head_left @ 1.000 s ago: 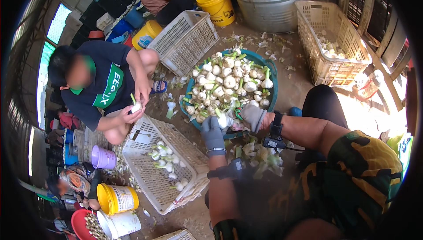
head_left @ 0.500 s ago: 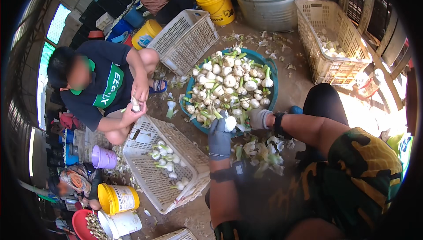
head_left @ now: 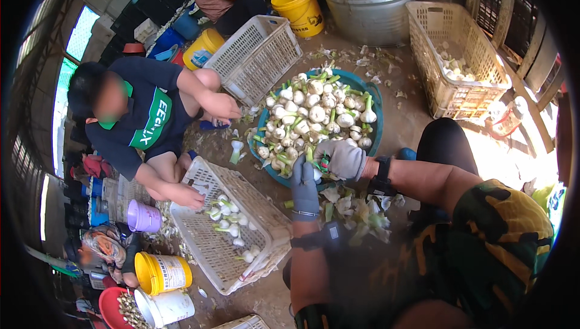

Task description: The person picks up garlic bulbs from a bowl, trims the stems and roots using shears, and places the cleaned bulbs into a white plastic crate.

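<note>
A garlic bulb (head_left: 317, 174) shows partly past the grey-gloved fingers of my left hand (head_left: 304, 189), which is closed around it at the near rim of a teal tub (head_left: 377, 138). My right hand (head_left: 341, 158), in a paler glove, is closed and pressed close beside the left. Between its fingers shows a small red-and-green object (head_left: 325, 161), mostly hidden, whose kind I cannot make out. Garlic bulbs (head_left: 316, 112) with short green stems are heaped in the tub. A pale green stem piece (head_left: 288, 204) appears beside my left wrist.
Papery peelings (head_left: 362, 208) litter the floor below the tub. A white crate (head_left: 272, 232) with several trimmed bulbs stands left, a co-worker's hand (head_left: 187, 196) over its edge. Another crate (head_left: 254, 57) and a yellow bucket (head_left: 298, 9) stand beyond; a crate (head_left: 456, 90) is far right.
My right hand has moved left against my left hand and the bulb. The co-worker's hands have parted, one now at the crate, the other reaching toward the floor near the tub.
</note>
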Tool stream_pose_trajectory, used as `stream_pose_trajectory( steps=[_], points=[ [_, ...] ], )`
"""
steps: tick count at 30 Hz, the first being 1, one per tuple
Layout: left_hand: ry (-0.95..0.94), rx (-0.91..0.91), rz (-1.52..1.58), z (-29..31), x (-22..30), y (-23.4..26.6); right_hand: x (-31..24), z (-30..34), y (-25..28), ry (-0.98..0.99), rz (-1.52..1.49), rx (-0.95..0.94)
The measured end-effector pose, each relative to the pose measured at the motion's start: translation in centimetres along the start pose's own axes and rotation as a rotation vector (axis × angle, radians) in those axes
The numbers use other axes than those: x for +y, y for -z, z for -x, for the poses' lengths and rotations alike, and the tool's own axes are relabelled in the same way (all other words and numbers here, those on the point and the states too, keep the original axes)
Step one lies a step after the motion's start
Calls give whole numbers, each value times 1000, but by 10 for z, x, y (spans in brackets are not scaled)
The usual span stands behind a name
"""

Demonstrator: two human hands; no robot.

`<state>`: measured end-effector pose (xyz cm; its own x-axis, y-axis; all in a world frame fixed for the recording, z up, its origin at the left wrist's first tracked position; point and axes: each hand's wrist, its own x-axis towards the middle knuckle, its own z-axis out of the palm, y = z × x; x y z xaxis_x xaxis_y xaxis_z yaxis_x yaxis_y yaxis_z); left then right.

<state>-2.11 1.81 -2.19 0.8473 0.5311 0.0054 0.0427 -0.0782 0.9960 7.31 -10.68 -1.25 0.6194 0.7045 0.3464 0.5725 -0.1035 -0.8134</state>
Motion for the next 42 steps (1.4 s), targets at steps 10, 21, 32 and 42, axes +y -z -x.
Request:
stream_pose_trajectory(
  steps=[10, 21, 32, 42],
  points=[
    [-1, -69, 328, 1, 9, -4, 41, 9, -13, -332, 169, 116],
    [-66, -105, 279, -8, -11, 17, 52, 9, -16, -98, -94, -387],
    [59, -14, 173, -2, -3, 10, -5, -7, 7, -133, -172, -11],
    [178, -81, 211, -6, 2, 22, 62, -35, 19, -156, -51, -171]
  ],
)
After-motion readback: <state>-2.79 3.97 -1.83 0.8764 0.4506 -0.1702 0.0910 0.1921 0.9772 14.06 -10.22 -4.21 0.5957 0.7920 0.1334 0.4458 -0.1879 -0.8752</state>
